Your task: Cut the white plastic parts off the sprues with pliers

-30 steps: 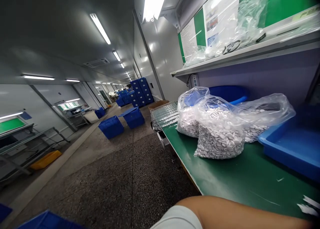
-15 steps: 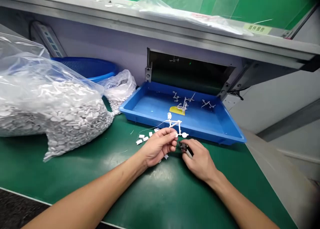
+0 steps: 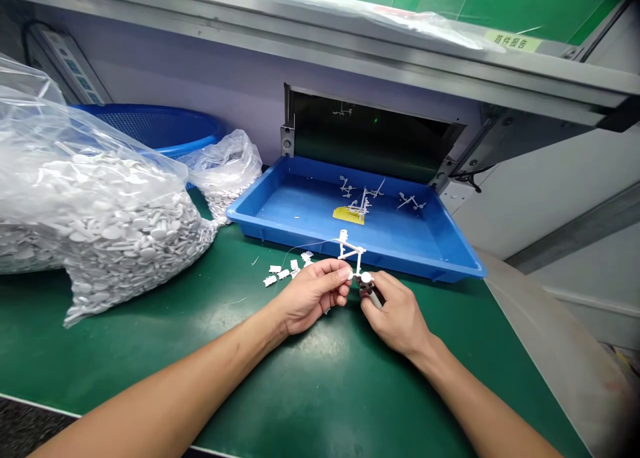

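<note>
A white plastic sprue (image 3: pixel 359 261) with small parts on its branches is pinched between the thumb and fingers of my left hand (image 3: pixel 316 294). One round white disc (image 3: pixel 367 278) sits at its near right end, and a small rectangular part (image 3: pixel 343 235) is at its upper end. My right hand (image 3: pixel 399 313) is closed around a pair of nippers (image 3: pixel 373 294), whose dark jaws are at the sprue beside the disc. Whether the jaws are closed on the plastic cannot be made out. Several small white pieces (image 3: pixel 283 274) lie on the table left of my left hand.
Behind my hands, a blue tray (image 3: pixel 410 261) holds several sprues (image 3: pixel 358 207) and a yellow piece (image 3: pixel 345 214). Clear bags of white discs (image 3: pixel 125 245) stand at left, before a blue basket (image 3: pixel 155 126). A metal-edged shelf (image 3: pixel 320 41) runs overhead above a wall opening (image 3: pixel 370 135).
The nippers in my right hand have come up against the sprue beside the round disc. My left hand keeps its pinch on the sprue. The whole view has shifted slightly.
</note>
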Action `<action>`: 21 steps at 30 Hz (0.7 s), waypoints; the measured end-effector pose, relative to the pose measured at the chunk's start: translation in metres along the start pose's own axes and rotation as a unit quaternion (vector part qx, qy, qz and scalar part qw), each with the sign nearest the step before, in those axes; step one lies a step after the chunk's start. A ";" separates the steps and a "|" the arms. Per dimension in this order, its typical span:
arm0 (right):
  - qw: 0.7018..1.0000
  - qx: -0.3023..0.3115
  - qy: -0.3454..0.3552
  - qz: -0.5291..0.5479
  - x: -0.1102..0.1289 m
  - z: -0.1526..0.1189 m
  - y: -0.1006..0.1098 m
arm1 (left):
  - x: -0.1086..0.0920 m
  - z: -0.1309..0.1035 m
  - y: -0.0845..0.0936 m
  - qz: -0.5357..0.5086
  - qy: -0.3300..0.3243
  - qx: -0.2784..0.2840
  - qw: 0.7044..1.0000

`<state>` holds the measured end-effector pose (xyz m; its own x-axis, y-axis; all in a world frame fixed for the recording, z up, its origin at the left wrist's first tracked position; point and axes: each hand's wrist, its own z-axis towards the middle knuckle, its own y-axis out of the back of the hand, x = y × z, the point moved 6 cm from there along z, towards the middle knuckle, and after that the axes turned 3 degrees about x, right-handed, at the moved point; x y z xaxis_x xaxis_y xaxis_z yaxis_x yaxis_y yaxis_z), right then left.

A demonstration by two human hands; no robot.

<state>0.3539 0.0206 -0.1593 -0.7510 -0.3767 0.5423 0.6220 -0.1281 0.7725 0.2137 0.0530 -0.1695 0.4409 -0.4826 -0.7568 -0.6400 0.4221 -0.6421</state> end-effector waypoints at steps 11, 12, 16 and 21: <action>1.000 -0.007 0.004 -0.004 -0.002 -0.001 0.000 | 0.001 0.000 -0.001 -0.013 0.011 0.002 1.000; 1.000 -0.005 0.006 -0.005 -0.002 -0.001 0.000 | 0.001 0.000 -0.001 -0.014 0.013 0.002 1.000; 1.000 0.008 0.009 -0.016 -0.002 -0.001 -0.001 | 0.002 -0.001 -0.001 -0.014 0.018 0.001 1.000; 0.999 0.026 0.006 -0.023 -0.002 0.000 -0.001 | 0.002 0.001 0.000 0.002 0.022 0.001 1.000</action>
<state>0.3550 0.0209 -0.1608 -0.7751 -0.3835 0.5021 0.5747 -0.0979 0.8125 0.2149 0.0529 -0.1709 0.4097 -0.5142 -0.7534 -0.6408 0.4256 -0.6390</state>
